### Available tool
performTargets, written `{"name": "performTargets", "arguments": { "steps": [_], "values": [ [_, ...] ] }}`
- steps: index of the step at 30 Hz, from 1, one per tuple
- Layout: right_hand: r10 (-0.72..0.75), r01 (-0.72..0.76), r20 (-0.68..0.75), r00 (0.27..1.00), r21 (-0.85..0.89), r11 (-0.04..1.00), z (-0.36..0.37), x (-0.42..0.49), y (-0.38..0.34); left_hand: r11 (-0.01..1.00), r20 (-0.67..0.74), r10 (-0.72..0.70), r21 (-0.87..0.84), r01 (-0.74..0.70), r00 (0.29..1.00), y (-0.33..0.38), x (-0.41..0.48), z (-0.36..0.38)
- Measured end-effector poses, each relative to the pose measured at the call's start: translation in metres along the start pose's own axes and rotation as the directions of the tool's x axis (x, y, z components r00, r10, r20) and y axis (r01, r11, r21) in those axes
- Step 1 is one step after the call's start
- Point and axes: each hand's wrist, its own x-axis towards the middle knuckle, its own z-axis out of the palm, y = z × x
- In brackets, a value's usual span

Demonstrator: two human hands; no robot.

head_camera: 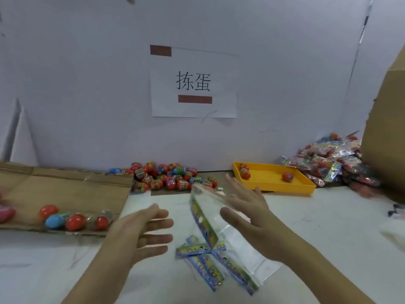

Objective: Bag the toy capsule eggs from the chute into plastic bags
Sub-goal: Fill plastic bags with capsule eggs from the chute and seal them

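Wall [87, 84]: pale board behind the table.
Table [328, 227]: white, spans the foreground.
Box [385, 139]: brown cardboard, at the far right edge.
Chute [65, 189]: flat creased cardboard at left, lying on the table.
Sign [194, 84]: white sheet on the wall, two large characters, two red-brown strips.
Bagged heap [328, 159]: filled bags piled against the box, far right.
Tray [285, 189]: yellow, perforated floor, just left of the bagged heap; a few red eggs inside.
Loose eggs [166, 176]: heap at the wall's foot, between chute and tray, mostly red, some blue.
Flat bags [219, 266]: clear bags with printed headers, fanned on the table below the hands.
Raised bag [206, 211]: clear, tilted, blurred, its right edge against the right thumb and palm.
Right hand [247, 211]: fingers straight and spread, palm turned left, touching the raised bag.
Left hand [142, 229]: fingers straight, slightly apart, holding nothing, just left of the raised bag.
Chute eggs [74, 220]: short row at the chute's near edge, red and blue, beside the left hand.
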Motion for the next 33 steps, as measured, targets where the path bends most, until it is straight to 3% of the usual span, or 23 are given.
{"name": "performTargets", "arguments": {
  "steps": [2, 3, 5, 7, 8, 10, 12, 14, 17, 20, 29, 33],
  "values": [
    [-0.198, 0.205, 0.070, 0.978, -0.130, 0.970, 0.005, 0.005, -0.018, 0.956, 0.179, -0.233, -0.137, 0.259, 0.956, 0.005, -0.001, -0.004],
    [-0.262, 0.277, 0.099, 0.960, -0.192, 0.942, 0.008, 0.008, -0.026, 0.925, 0.294, -0.276, -0.177, 0.336, 0.915, 0.006, -0.002, -0.008],
    [-0.337, 0.373, 0.169, 0.926, -0.283, 0.883, 0.019, 0.012, -0.037, 0.916, 0.423, -0.258, -0.179, 0.359, 0.869, 0.008, -0.003, -0.013],
    [-0.353, 0.411, 0.234, 0.906, -0.292, 0.863, 0.029, 0.017, -0.038, 0.935, 0.389, -0.250, -0.142, 0.326, 0.887, 0.008, 0.000, -0.015],
    [-0.343, 0.399, 0.250, 0.906, -0.224, 0.889, 0.034, 0.020, -0.036, 0.952, 0.327, -0.231, -0.119, 0.282, 0.917, 0.008, 0.000, -0.013],
    [-0.256, 0.240, 0.210, 0.944, 0.098, 0.966, 0.042, 0.030, -0.034, 0.982, 0.190, -0.128, -0.111, 0.150, 0.973, 0.005, 0.003, -0.012],
    [-0.081, 0.046, 0.061, 0.995, 0.442, 0.896, 0.050, 0.049, -0.030, 0.987, 0.096, -0.032, -0.154, 0.047, 0.995, 0.001, 0.002, -0.013],
    [0.102, -0.037, -0.101, 0.990, 0.509, 0.860, 0.060, 0.083, -0.017, 0.980, 0.040, 0.008, -0.198, 0.000, 0.999, 0.002, 0.001, -0.014],
    [0.286, -0.276, -0.073, 0.955, 0.129, 0.953, 0.073, 0.141, 0.015, 0.968, -0.019, 0.026, -0.250, -0.030, 0.999, 0.005, 0.002, -0.014],
    [0.406, -0.394, 0.032, 0.913, -0.182, 0.901, 0.086, 0.182, 0.049, 0.954, -0.043, 0.034, -0.297, -0.045, 0.998, 0.007, 0.004, -0.015],
    [0.317, -0.229, 0.213, 0.924, -0.357, 0.906, 0.124, 0.236, 0.040, 0.906, -0.097, 0.102, -0.402, -0.133, 0.990, 0.006, 0.013, -0.020],
    [0.150, -0.017, 0.238, 0.960, -0.484, 0.875, 0.130, 0.206, 0.013, 0.897, -0.199, 0.090, -0.409, -0.166, 0.976, 0.006, 0.011, -0.015]
  ]
}}
